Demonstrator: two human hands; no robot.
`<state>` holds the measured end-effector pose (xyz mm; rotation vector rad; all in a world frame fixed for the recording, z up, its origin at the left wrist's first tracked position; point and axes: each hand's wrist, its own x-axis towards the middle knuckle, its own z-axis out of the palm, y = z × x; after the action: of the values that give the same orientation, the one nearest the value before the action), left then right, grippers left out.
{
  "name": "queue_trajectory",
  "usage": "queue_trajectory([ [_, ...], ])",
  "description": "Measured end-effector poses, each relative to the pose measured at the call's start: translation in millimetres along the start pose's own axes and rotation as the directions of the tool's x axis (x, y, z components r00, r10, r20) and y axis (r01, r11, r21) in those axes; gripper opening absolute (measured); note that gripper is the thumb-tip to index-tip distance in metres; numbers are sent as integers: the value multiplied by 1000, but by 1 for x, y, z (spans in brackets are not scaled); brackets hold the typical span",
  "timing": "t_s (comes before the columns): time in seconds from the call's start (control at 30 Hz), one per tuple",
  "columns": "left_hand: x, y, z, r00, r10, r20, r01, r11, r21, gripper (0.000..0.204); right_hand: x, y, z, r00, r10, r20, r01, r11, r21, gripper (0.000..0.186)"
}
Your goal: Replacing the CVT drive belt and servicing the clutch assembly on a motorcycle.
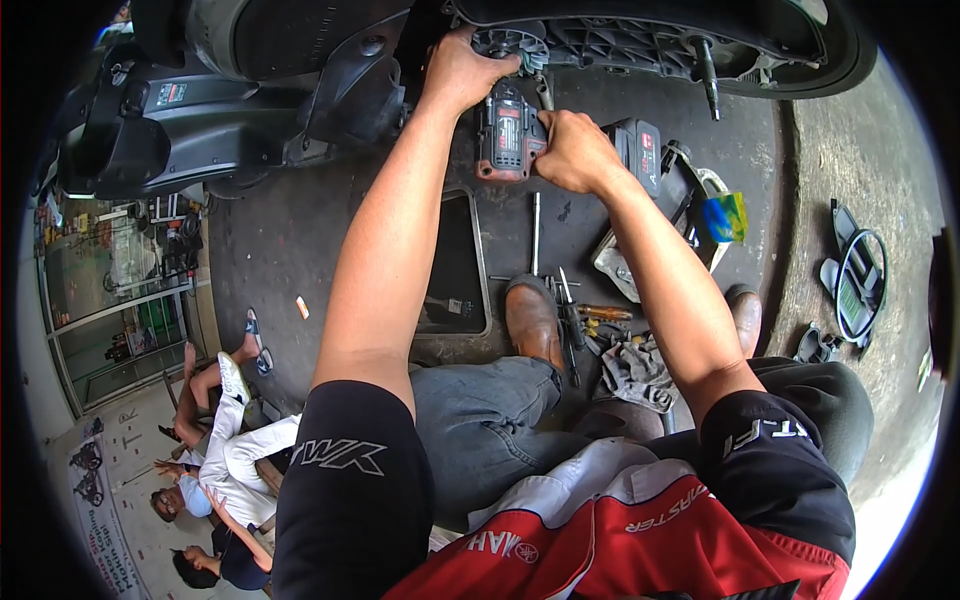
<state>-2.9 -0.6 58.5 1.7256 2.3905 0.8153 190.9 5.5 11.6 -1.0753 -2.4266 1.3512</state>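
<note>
At the top centre, my left hand [460, 72] is closed on the rim of a finned metal pulley wheel [512, 42] on the scooter's drive side. My right hand [578, 150] grips the handle of a cordless impact wrench [507, 135], its black and red body pointing up at the wheel. The wrench's battery [638, 152] shows to the right of that hand. Whether the socket sits on the centre nut cannot be seen clearly. To the right of the wheel runs the open engine case [620, 45], with a bare shaft [708, 78] sticking out.
Below lie a black tray [487, 275], a long socket bar [536, 235], a screwdriver [605, 312], a grey rag [640, 372] and a metal cover [612, 265] near my boots. A blue-yellow packet [725, 217] is at right. Black bodywork [215, 120] stands left; people sit lower left.
</note>
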Motion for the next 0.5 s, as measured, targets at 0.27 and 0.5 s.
queue_trajectory([
  [0.27,2,-4,2,1000,-1,22,1,1000,-2,58,2,1,2,1000,-3,-10,3,1000,-27,36],
  [0.5,3,-2,2,1000,0,30,0,1000,13,58,-1,-3,3,997,9,-71,-12,999,-39,42],
])
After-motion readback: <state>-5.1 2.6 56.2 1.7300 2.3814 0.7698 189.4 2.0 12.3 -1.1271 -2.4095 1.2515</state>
